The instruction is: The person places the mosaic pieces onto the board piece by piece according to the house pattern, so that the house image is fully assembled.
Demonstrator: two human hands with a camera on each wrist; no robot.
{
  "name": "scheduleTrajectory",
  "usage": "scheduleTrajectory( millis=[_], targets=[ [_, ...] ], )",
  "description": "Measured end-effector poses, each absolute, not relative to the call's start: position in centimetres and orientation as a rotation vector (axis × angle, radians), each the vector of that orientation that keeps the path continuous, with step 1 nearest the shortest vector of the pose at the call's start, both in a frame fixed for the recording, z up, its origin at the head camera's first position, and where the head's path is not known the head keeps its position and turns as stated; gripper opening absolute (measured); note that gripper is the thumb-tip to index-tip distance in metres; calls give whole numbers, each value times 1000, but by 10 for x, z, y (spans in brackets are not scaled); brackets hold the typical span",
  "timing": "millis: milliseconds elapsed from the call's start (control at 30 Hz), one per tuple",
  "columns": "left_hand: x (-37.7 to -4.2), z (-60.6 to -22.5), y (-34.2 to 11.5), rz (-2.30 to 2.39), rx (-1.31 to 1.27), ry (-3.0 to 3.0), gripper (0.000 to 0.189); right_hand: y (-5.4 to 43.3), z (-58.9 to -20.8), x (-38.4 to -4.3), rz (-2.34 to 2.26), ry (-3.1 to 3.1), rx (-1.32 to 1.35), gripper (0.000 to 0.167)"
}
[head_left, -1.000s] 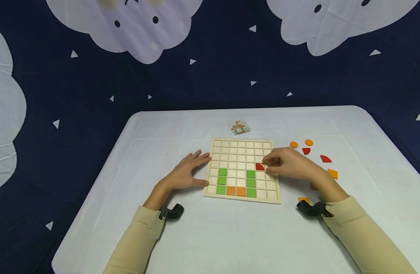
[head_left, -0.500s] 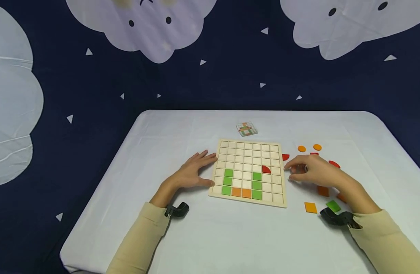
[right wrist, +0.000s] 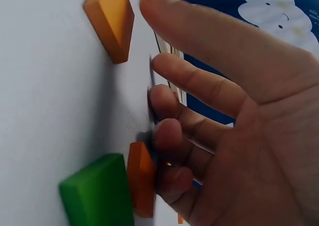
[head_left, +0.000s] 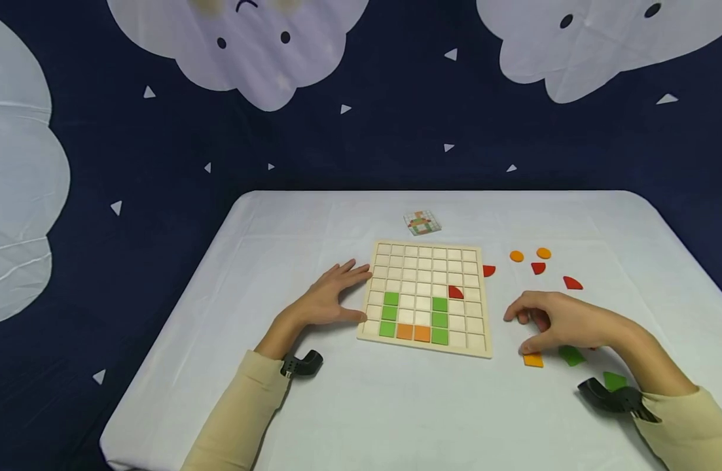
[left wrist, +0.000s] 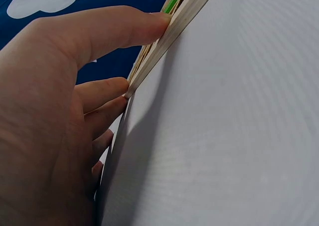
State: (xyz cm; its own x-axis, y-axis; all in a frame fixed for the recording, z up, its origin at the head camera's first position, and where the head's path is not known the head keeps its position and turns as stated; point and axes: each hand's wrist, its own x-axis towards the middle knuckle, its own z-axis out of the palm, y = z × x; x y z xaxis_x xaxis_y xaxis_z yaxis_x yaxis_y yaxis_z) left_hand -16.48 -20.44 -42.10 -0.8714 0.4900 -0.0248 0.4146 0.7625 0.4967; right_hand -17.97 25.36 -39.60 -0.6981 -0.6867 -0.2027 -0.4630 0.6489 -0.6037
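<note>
A wooden grid board (head_left: 406,268) lies flat on the table, with green squares (head_left: 440,320), orange squares (head_left: 404,331) and one red quarter-circle (head_left: 455,292) in its cells. My left hand (head_left: 331,297) rests at the board's left edge; in the left wrist view its thumb and fingertips touch the wooden rim (left wrist: 164,44). My right hand (head_left: 563,320) is over the loose pieces right of the board, fingers loosely bent and holding nothing. Its thumb is close to a yellow-orange square (right wrist: 112,24). Below the fingers are a green piece (right wrist: 99,193) and an orange piece (right wrist: 141,181).
A small pattern card (head_left: 422,222) lies behind the board. Loose red quarter-circles (head_left: 573,282) and two orange discs (head_left: 516,256) lie at the right. Another red piece (head_left: 489,271) is against the board's right side. A green piece (head_left: 614,381) lies near the right wrist.
My right hand has left the red quarter-circle in its cell and moved right and nearer, over the loose pieces. My left hand stays at the board's edge. The head view has shifted slightly.
</note>
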Motion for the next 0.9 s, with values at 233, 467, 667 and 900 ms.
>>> scheduleTrajectory(
  millis=[233, 467, 667, 900],
  targets=[
    [-163, -422, -205, 751, 722, 2804, 85, 256, -397, -176, -727, 2436, -965, 49],
    [-162, -422, -204, 742, 724, 2801, 85, 257, -401, -181, -790, 2443, -920, 43],
    [-163, -421, -205, 732, 711, 2801, 85, 255, -405, -187, -835, 2505, -858, 37],
    [-164, -420, -205, 730, 713, 2797, 85, 257, -408, -191, -892, 2465, -916, 30]
  ],
)
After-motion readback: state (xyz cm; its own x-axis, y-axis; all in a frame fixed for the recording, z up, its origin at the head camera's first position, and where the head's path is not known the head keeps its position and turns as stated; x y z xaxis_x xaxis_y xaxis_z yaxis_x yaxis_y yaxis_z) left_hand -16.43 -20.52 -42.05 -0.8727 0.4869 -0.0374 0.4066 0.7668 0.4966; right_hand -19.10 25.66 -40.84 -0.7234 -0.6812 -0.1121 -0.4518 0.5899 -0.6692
